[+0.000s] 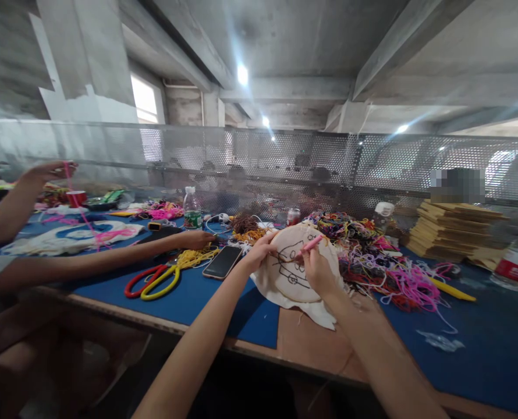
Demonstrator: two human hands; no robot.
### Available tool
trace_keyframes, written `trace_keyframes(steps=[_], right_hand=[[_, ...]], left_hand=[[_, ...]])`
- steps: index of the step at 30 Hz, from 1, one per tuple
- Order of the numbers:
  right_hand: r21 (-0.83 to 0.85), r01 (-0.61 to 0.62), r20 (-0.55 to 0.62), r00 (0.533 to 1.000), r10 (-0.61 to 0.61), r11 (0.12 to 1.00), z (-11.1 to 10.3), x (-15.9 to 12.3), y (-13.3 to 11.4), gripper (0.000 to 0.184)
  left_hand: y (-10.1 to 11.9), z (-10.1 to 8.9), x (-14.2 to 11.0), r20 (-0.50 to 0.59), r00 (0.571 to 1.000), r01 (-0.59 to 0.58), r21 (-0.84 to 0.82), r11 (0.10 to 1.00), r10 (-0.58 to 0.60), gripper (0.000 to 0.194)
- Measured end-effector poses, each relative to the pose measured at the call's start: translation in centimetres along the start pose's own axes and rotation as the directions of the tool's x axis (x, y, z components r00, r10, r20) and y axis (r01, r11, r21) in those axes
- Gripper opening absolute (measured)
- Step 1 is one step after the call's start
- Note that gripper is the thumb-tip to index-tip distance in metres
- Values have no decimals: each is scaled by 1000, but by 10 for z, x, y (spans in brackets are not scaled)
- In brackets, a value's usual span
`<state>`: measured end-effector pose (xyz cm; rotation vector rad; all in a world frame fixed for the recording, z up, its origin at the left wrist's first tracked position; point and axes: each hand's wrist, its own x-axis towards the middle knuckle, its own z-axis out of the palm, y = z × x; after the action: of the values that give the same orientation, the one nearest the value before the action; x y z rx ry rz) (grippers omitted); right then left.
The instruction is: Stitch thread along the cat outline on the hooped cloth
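A round embroidery hoop (274,278) stretched with white cloth (324,315) is tilted up before me at the table's edge, black line drawings on its face. My left hand (262,251) is closed on the hoop's upper left rim. Closed around a pink pen-shaped punch needle (314,242), my right hand (319,269) is over the right part of the cloth. I cannot make out the tool's tip. Loose cloth hangs below the hoop onto the brown board (311,343). A dark strand crosses the cloth near my left fingers.
Left of the hoop lie a phone (223,262), red-and-yellow-handled scissors (163,281) and yellow yarn (198,256). Tangled yarn (411,282) heaps up on the right, near stacked brown envelopes (451,230) and a bottle (516,262). Other people's arms (110,261) reach in from the left.
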<state>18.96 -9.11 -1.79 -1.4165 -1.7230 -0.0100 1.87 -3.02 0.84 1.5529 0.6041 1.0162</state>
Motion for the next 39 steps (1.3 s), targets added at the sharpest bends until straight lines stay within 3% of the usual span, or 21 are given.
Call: trace_keyframes(steps=[5,10,23,30,39], right_hand=[[-30,105,10,994,-104,994,-4,-1,-4,31],[106,189,-45,982,-185,976,-9,-1,-9,30],[-49,45,-5,999,-46,998,-7,1,-2,31],[-71,72,42,997,-69,995,-8,0,-5,28],[55,215,41,975,-217,975,-4,0,-3,20]], left_hand=[[-4,-3,1,-2,1000,-3,-2,1000,3,72],[-8,-5,3,18,1000,-18,-9,1000,18,72],[-6,-3,4,42,998,-36,-20,999,36,73],[-5,-3,2,11,1000,-8,-12,1000,8,72],[-6,-3,3,-16,1000,23,10,1000,-23,72]])
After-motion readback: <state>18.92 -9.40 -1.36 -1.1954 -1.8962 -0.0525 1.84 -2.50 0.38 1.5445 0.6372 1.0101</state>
